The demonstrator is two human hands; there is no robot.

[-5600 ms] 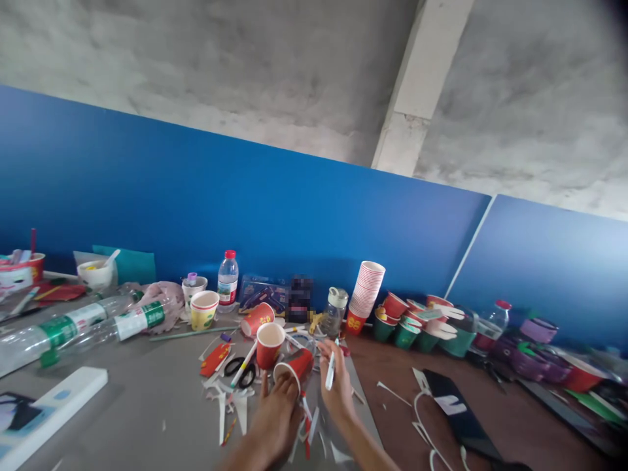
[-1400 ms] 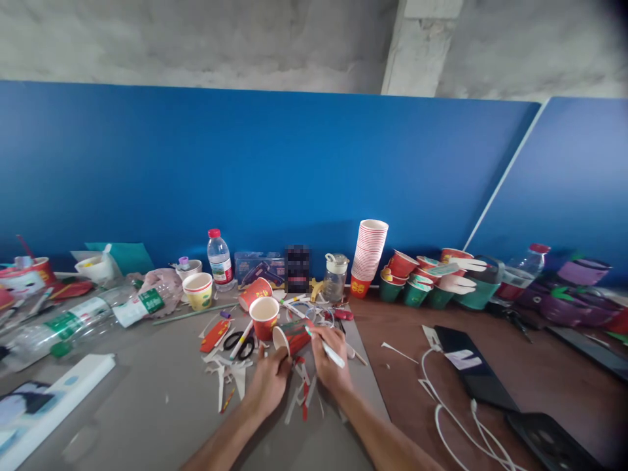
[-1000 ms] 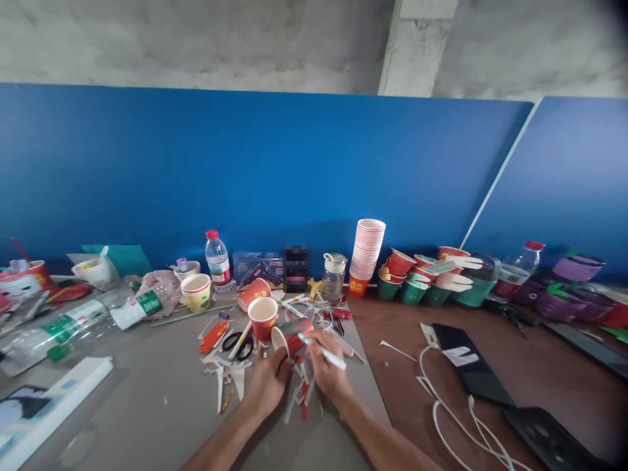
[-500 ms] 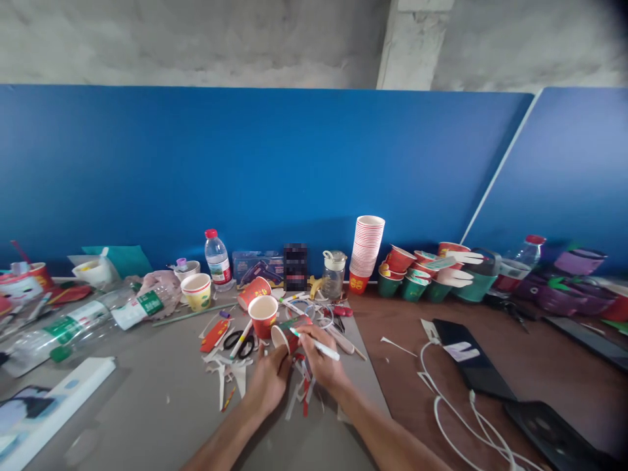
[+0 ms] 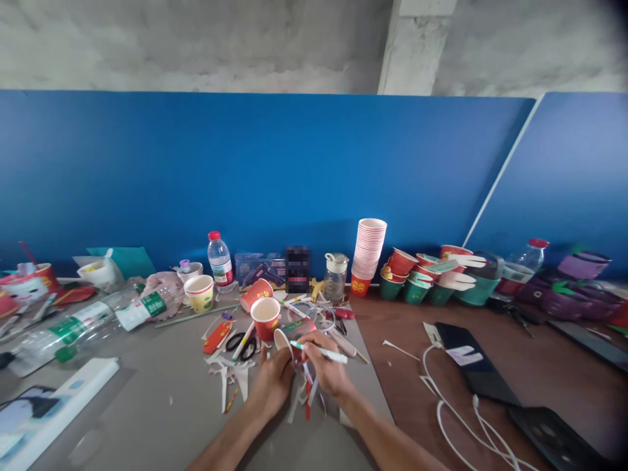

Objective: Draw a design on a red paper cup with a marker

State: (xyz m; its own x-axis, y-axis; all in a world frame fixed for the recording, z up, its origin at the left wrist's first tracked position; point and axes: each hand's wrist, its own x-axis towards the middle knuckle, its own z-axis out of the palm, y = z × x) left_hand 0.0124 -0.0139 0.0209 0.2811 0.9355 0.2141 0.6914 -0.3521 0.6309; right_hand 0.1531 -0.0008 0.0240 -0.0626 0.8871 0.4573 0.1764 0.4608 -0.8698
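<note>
My left hand (image 5: 271, 383) is closed around a small paper cup (image 5: 283, 341), tipped on its side; most of its wall is hidden by my hands. Pinched in my right hand (image 5: 328, 374) is a white marker (image 5: 328, 353), its green tip by the cup's rim. Just behind, a red paper cup (image 5: 265, 329) stands upright, and another red cup (image 5: 256, 296) leans over on its side. Black-handled scissors (image 5: 249, 347) lie left of my hands, near a red paper piece (image 5: 217, 337) and white paper scraps (image 5: 241, 378). Red and white strips (image 5: 308, 399) lie between my forearms.
A tall stack of paper cups (image 5: 370, 252) stands by the blue partition (image 5: 245, 163), beside a glass jar (image 5: 335, 278). Green and red cups (image 5: 391, 288) crowd the right. Plastic bottles (image 5: 73, 330) lie left. A white cable (image 5: 441, 418) and black phone (image 5: 478, 366) rest on the brown tabletop.
The held cup has turned, so its opening shows narrower. The marker now lies flatter, its tip slightly lower beside the rim. Both hands keep their hold.
</note>
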